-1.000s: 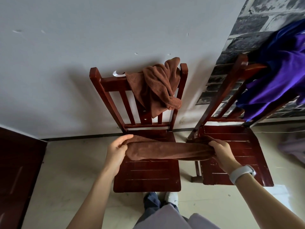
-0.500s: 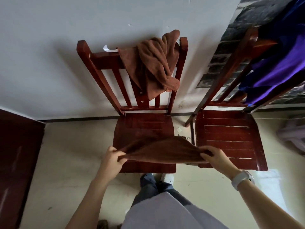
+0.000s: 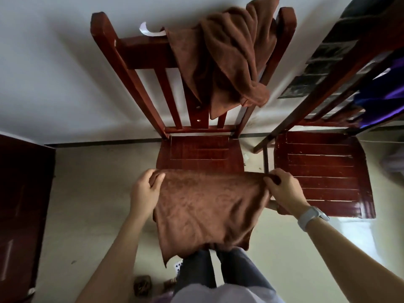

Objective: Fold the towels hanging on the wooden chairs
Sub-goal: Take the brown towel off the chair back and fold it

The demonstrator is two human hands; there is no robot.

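**Towel spread between both hands, top edge level**

Chair (image 3: 200,149) stands ahead, a second towel (image 3: 229,62) bunched on its backrest. Held towel (image 3: 205,206) hangs over the seat's front edge; its long axis runs left-right, free edge pointing down toward the legs. Left hand (image 3: 144,191) and right hand (image 3: 284,191) each pinch a top corner, equally near.

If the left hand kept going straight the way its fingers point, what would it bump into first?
Probably the seat of the nearer chair: the left hand grips the brown towel just before its front edge, though depth is unclear.
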